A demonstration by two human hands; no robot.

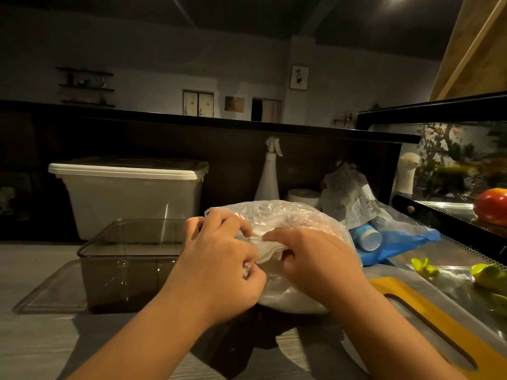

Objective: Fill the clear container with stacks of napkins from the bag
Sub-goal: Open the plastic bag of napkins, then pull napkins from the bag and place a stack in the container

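Both hands work at the mouth of the bag (277, 212) of napkins (270, 252).
The left hand (219, 270) curls round bunched plastic at the bag's near-left edge. The right hand (310, 259) pinches a fold of napkins at the opening, fingers over and thumb under. The two grips lie just beside each other. The clear container (126, 270) stands just left of the left hand, with a lidded white bin (129, 193) behind it. A spray bottle (269, 176) stands beyond the grips, and a yellow board (428, 316) lies right of the right forearm.

napkins (271, 251): mostly hidden in crumpled bag (288, 215) | yellow board (439, 322): cut by frame corner | packet label (359, 207): unreadable
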